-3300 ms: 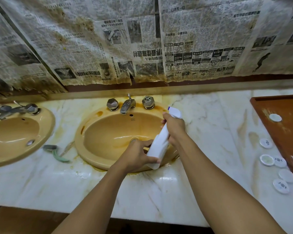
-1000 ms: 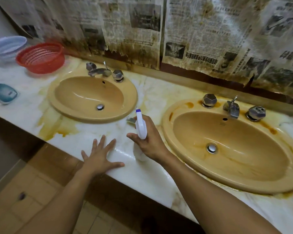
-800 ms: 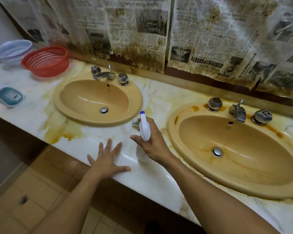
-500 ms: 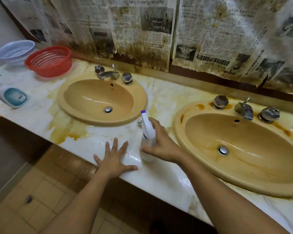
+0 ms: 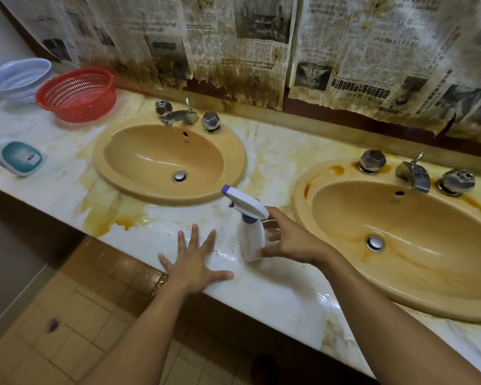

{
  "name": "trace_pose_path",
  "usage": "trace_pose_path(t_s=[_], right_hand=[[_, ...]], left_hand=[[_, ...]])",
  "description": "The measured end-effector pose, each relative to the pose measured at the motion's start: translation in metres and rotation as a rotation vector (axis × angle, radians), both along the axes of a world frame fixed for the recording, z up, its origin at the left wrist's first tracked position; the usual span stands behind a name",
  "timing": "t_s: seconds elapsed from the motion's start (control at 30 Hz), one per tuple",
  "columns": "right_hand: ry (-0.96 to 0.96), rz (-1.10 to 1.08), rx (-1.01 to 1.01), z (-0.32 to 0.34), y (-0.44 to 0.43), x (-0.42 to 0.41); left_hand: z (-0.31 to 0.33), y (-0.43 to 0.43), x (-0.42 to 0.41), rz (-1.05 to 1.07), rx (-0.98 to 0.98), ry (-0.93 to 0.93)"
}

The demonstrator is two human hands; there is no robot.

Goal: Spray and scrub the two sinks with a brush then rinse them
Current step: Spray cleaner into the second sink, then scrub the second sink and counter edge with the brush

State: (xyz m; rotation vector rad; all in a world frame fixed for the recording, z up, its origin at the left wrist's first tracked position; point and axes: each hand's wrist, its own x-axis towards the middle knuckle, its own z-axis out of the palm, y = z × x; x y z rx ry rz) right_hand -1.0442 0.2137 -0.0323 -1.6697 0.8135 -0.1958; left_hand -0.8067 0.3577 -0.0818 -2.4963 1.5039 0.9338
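Pressing our left hand (image 5: pixel 195 262) flat on the surface (image 5: pixel 275 293), we held our right hand (image 5: pixel 292 241) open, touching the upright bottle (image 5: pixel 250 237) just to its left.

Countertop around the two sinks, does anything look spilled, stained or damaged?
Orange-brown stains spread over the counter in front of the left sink and on the right sink rim by its taps. The newspaper on the wall is torn and browned along its lower edge.

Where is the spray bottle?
In the head view, the white plastic spray bottle stands on the marble counter between the two tan sinks, beside the right hand.
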Motion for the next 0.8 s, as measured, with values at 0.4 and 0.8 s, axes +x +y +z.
trace_pose_path(t_s=[0.4,0.8], right_hand=[[0.673,-0.097,-0.690,-0.033,-0.003,0.018],[0.472,-0.477,-0.350,0.028,-0.010,-0.145]], left_hand=[[0.004,-0.001,-0.001,0.024,-0.021,0.006],[-0.002,0.049,-0.122,-0.135,-0.552,-0.196]])
